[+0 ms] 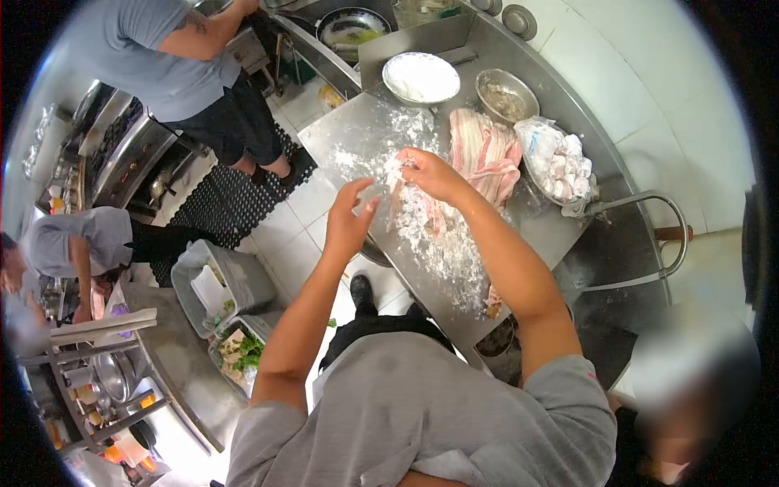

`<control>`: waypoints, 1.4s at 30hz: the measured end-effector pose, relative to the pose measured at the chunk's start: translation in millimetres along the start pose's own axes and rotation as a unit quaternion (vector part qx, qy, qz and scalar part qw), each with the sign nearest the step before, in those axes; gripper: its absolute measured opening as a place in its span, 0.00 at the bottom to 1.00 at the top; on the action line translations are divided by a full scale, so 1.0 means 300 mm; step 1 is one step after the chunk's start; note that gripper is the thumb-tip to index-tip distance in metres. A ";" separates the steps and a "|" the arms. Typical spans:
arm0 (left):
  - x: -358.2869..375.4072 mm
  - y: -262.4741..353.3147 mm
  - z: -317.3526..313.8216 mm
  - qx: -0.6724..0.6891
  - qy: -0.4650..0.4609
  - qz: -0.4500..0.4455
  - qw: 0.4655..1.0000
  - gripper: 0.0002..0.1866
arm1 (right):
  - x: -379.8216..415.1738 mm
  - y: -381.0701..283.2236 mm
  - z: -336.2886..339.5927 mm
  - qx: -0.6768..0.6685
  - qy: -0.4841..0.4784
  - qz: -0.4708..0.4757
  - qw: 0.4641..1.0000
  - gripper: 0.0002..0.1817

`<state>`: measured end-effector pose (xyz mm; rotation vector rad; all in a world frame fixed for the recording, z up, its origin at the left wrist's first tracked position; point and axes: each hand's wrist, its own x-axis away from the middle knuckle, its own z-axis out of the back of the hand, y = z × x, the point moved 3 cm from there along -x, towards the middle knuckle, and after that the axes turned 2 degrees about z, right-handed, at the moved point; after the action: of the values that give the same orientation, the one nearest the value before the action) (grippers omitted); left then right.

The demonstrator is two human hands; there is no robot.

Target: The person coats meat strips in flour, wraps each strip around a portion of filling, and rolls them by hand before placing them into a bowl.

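My left hand (349,217) hovers at the near left edge of the steel counter, its fingers curled but apart from the thumb, with nothing in it. My right hand (434,174) is over the flour on the counter, fingers pinched together. What they hold is hidden by the fingers and white powder. Below it, a flour-dusted bacon strip (434,217) lies in the scattered flour (442,260). A pile of raw bacon slices (480,146) rests just beyond my right hand. To its right, a plastic-lined container holds floured rolled pieces (561,166).
At the counter's back stand a bowl of white flour (420,75) and a metal bowl (507,96) with brownish contents. A curved faucet (682,231) rises right. A grey bin (258,284) stands left. Two people (154,61) work at left; another person (690,390) is at lower right.
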<state>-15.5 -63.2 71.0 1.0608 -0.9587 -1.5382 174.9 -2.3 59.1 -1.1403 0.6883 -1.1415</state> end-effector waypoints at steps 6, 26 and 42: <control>-0.149 0.004 -0.060 0.118 -0.145 0.082 0.979 0.16 | 0.024 -0.096 0.034 -0.044 0.015 0.034 0.998 0.16; 0.061 -0.036 -0.281 -0.261 -0.155 -0.323 0.896 0.17 | 0.528 0.160 -0.002 0.294 0.115 -0.018 0.949 0.18; 0.027 -0.069 -0.351 -0.111 -0.197 -0.202 0.953 0.10 | 0.494 0.155 -0.041 0.415 0.113 0.184 0.884 0.17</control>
<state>77.7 -74.2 18.5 0.8352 -0.8320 -2.2019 226.8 -146.0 28.3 -0.1372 0.4742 -1.0736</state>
